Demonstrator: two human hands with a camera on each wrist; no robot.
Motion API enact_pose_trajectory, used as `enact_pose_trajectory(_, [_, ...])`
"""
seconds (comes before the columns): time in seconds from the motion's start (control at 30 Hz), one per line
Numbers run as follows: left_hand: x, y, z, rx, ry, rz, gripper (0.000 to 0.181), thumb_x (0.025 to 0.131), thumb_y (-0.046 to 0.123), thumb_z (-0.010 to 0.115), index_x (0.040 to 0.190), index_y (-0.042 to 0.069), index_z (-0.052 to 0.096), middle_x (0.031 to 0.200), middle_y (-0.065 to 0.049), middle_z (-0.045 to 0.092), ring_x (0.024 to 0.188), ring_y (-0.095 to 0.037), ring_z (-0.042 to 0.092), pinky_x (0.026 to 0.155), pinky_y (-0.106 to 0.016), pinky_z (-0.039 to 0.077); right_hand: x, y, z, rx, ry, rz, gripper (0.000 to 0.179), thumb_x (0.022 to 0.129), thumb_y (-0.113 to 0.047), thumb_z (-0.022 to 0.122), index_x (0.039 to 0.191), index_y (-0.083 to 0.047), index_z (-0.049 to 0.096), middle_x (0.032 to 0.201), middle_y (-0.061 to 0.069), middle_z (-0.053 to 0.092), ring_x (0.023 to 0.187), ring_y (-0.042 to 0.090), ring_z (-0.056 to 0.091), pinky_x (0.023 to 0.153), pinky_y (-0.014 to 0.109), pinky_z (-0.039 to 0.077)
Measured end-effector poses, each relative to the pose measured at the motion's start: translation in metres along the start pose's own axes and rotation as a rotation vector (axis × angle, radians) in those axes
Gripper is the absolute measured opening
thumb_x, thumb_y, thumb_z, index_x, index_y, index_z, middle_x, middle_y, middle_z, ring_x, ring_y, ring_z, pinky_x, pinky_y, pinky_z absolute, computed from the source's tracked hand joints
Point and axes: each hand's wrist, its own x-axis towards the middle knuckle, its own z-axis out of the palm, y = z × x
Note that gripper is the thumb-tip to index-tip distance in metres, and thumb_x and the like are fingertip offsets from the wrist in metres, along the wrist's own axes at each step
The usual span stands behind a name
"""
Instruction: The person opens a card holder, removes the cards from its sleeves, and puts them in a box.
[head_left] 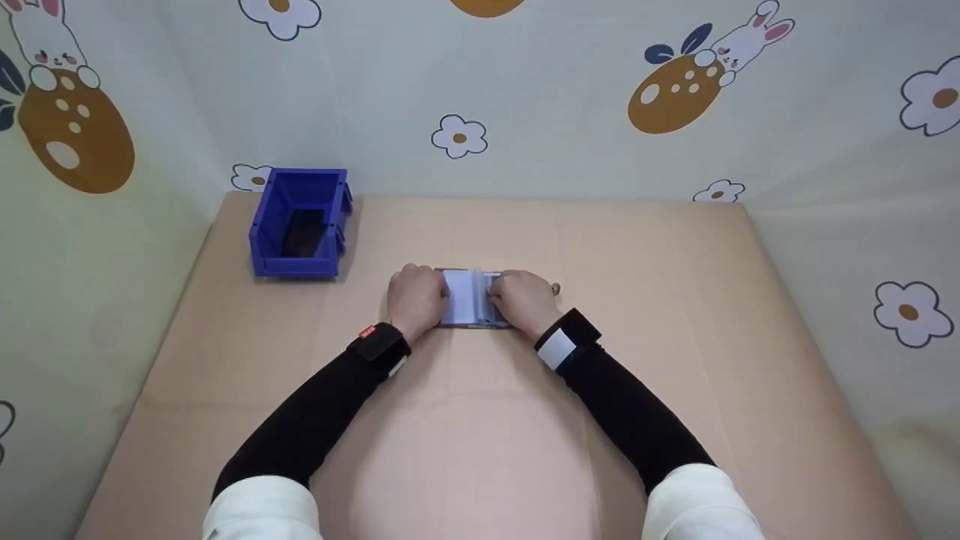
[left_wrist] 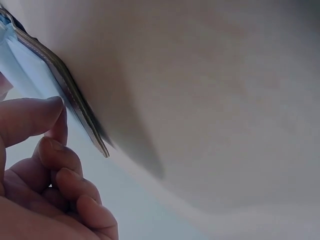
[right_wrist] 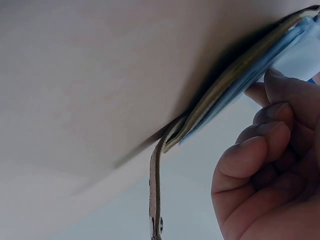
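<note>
A small card holder [head_left: 459, 298] lies spread open on the table, with clear bluish plastic sleeves [right_wrist: 240, 95] inside a brown-edged cover. My left hand [head_left: 418, 296] is at its left end; in the left wrist view the thumb and index finger pinch at the edge, the other fingers curled. From the right, my right hand [head_left: 529, 298] pinches at the sleeves between thumb and index finger, its other fingers curled. A strap [right_wrist: 156, 190] with a snap sticks out from the right end. The hands partly cover both ends of the holder.
A blue plastic bin [head_left: 300, 266] stands at the table's back left, with something dark at its bottom that I cannot make out. The beige tabletop [head_left: 480, 435] meets patterned cloth walls [head_left: 540, 97] at the back and sides.
</note>
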Motion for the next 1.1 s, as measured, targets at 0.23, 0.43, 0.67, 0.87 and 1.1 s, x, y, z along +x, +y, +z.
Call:
enact_pose_trajectory(0.23, [-0.004,0.013,-0.006,-0.002,0.005,0.045,0.010,0.081,0.014,0.069,0.081,0.011,0.078,0.085,-0.007,0.069,0.081,-0.030,0.055,0.073,-0.044,0.042,0.001,0.001,0.001,-0.025,0.005,-0.006,0.009,0.087,-0.011,0.073,0.079,-0.011,0.078,0.079,0.007,0.068,0.073,0.024,0.064,0.065,0.039,0.051])
enact_pose_trajectory(0.43, [-0.012,0.029,-0.007,-0.066,0.013,0.139,0.020,0.079,0.027,0.079,0.088,0.010,0.075,0.089,-0.007,0.064,0.088,-0.029,0.054,0.077,-0.044,0.042,0.001,0.001,0.002,-0.018,0.024,-0.015,0.009,0.086,-0.011,0.074,0.078,-0.011,0.077,0.077,0.007,0.067,0.071,0.024,0.063,0.064,0.040,0.051])
enact_pose_trajectory(0.67, [-0.016,0.038,0.006,0.059,0.059,0.278,0.026,0.073,0.027,0.084,0.086,0.008,0.070,0.089,-0.007,0.061,0.091,-0.030,0.054,0.076,-0.043,0.041,0.001,0.001,0.002,-0.006,0.023,-0.006,0.011,0.086,-0.014,0.074,0.076,-0.012,0.077,0.078,0.007,0.068,0.074,0.026,0.065,0.064,0.041,0.051])
enact_pose_trajectory(0.87, [-0.014,0.040,0.012,0.121,0.131,0.340,0.019,0.080,0.021,0.078,0.086,0.005,0.069,0.091,-0.010,0.063,0.091,-0.030,0.056,0.076,-0.043,0.043,0.000,0.003,0.003,-0.001,0.023,0.003,0.008,0.086,-0.014,0.074,0.079,-0.014,0.078,0.081,0.006,0.070,0.077,0.025,0.066,0.066,0.041,0.051])
enact_pose_trajectory(1.1, [-0.015,0.039,0.010,0.108,0.130,0.347,0.021,0.079,0.021,0.078,0.090,0.006,0.069,0.090,-0.008,0.062,0.089,-0.029,0.054,0.074,-0.042,0.042,0.000,0.004,-0.001,0.014,0.027,0.019,0.012,0.086,-0.020,0.076,0.076,-0.014,0.077,0.076,0.007,0.067,0.071,0.026,0.064,0.062,0.042,0.051])
